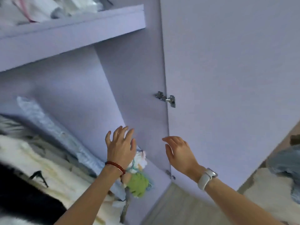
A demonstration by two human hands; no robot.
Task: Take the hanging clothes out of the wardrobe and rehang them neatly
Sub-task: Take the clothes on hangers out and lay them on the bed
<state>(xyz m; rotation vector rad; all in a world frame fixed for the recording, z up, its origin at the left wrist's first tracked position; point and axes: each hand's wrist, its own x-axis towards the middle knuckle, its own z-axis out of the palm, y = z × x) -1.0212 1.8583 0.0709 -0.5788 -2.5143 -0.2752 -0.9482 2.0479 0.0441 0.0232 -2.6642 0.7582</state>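
Observation:
I look into an open lilac wardrobe point(133, 82). Hanging clothes fill its lower left: a pale blue garment point(53, 129), a cream furry one point(32, 159) and a black one point(19, 197). My left hand point(121, 145), with a red bead bracelet, is raised inside the wardrobe, fingers spread, holding nothing. My right hand point(178, 151), with a white watch on its wrist, hovers open beside the wardrobe's side panel edge. The hanging rail is not visible.
The open door point(227, 78) stands at the right on a metal hinge point(165, 98). A shelf point(73, 33) above holds white bundles point(48, 8). A green and white plush toy point(138, 181) hangs below my left wrist. Grey-blue clothes point(285, 163) lie on a surface at the far right.

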